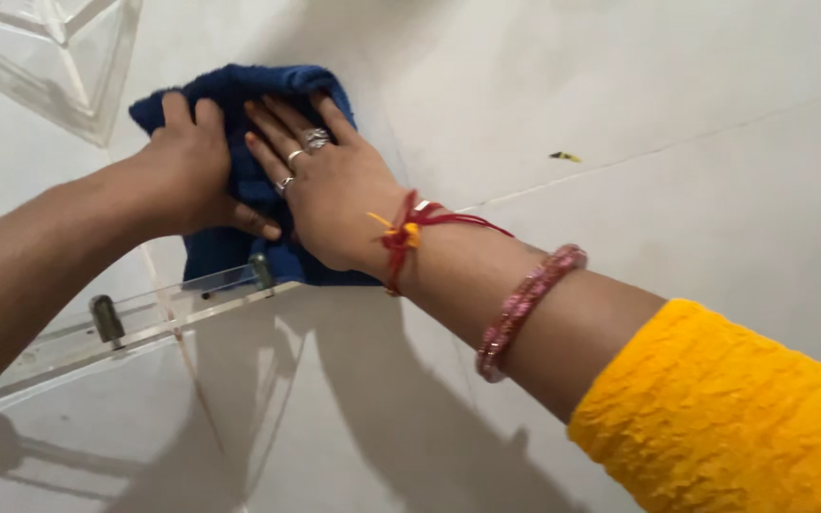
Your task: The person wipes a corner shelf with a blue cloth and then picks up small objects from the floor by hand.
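A dark blue cloth point(230, 104) lies on a clear glass or acrylic panel point(144, 318) with small metal fittings. My left hand point(187, 166) grips the cloth's left side with curled fingers. My right hand point(330, 185) presses flat on the cloth, fingers spread, with rings on two fingers. A red thread is tied around that wrist, a pink beaded bangle sits on the forearm, and a yellow sleeve point(724, 418) covers the arm below it.
The floor is pale tile point(677, 218) with a thin joint line and a small dark-yellow speck point(564, 156). Another clear faceted glass piece point(54, 52) stands at the top left. Shadows of my arms fall on the tiles below.
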